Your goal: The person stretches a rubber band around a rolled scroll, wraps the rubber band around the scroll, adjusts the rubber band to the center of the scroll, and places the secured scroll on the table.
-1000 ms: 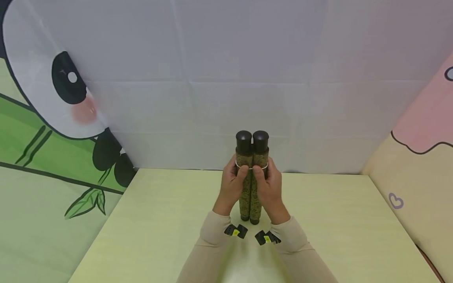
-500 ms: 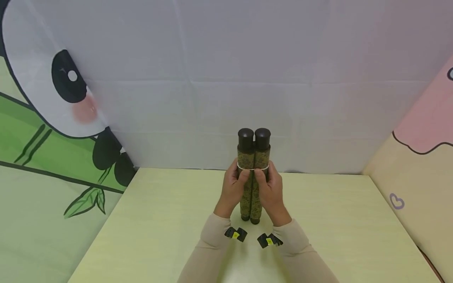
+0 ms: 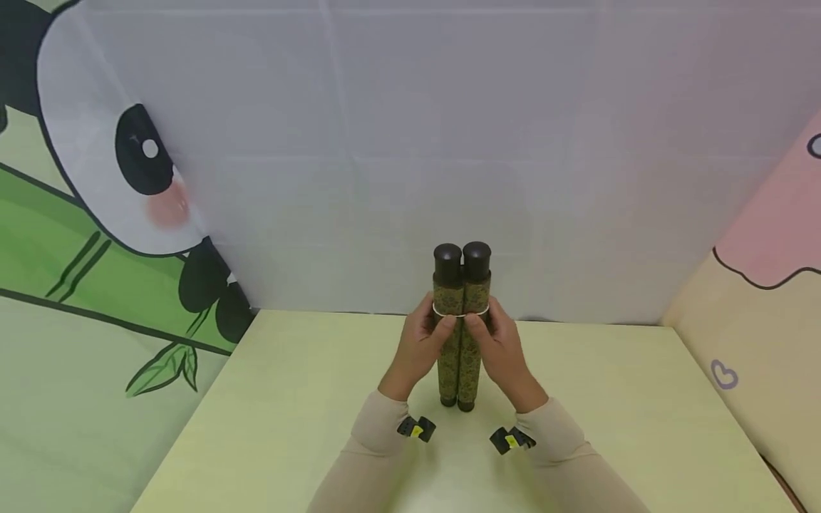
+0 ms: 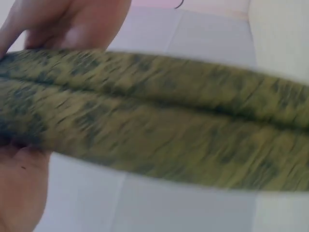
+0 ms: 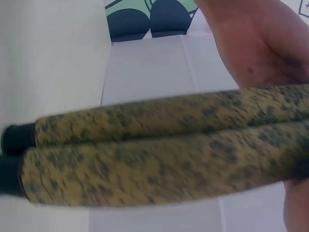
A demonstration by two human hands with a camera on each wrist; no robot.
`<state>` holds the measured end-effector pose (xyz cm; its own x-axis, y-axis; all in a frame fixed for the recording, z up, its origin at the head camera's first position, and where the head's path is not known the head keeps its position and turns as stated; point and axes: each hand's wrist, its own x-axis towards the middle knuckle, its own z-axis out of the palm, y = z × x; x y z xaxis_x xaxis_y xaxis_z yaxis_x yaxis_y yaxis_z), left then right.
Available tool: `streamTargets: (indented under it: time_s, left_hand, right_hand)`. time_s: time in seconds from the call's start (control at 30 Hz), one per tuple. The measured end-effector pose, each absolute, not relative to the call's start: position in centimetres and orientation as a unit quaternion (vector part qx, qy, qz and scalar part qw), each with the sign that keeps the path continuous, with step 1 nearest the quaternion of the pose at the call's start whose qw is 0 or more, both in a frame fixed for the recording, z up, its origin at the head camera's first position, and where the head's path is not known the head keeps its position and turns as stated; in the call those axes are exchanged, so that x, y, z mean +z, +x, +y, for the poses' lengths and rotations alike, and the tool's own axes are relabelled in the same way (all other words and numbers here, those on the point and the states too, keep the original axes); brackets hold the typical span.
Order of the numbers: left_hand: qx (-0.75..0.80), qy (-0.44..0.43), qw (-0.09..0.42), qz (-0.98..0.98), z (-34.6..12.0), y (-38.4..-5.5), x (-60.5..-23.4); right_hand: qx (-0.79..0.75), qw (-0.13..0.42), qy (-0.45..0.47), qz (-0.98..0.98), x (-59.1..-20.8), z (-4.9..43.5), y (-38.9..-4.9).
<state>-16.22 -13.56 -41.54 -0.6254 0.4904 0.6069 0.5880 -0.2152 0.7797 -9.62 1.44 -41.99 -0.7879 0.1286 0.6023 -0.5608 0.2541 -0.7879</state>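
Note:
Two mottled olive-and-black rods with rounded black end caps stand side by side and upright in the head view. A thin white band loops around both near the top. My left hand grips the left rod from its side, thumb on the front just below the band. From the other side my right hand holds the right rod the same way. In the left wrist view the rods cross the picture, touching along a dark seam. Dark lower ends show in the right wrist view.
A pale yellow table lies below the hands. Behind it rises a grey-white cloth wall. Printed cartoon panels flank the table, a panda panel at left and a pink-and-cream panel at right.
My wrists have spread a little further apart, the right one moving outward. Both hands still hold the rods. The head view has shifted slightly.

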Motion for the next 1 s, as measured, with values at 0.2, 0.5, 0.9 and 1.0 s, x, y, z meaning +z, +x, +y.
streamTargets:
  time_s: [0.2, 0.5, 0.9, 1.0]
  left_hand:
    - [-0.595, -0.444, 0.015, -0.670, -14.8, -15.8, -39.7]
    - [-0.571, -0.465, 0.002, -0.676, -15.3, -16.3, -37.4]
    - [-0.611, -0.429, 0.034, -0.665, -14.7, -17.5, -39.6]
    - [-0.616, -0.427, 0.044, -0.660, -14.5, -17.6, -40.0]
  right_hand:
    - [0.589, 0.200, 0.162, -0.766, -40.3, 3.2, -8.8]
    - [0.570, 0.226, 0.180, -0.770, -37.9, 3.9, -8.8]
    - [0.534, 0.290, 0.168, -0.776, -38.9, 3.4, -10.4]
    - [0.537, 0.303, 0.169, -0.769, -39.4, 3.2, -10.7]
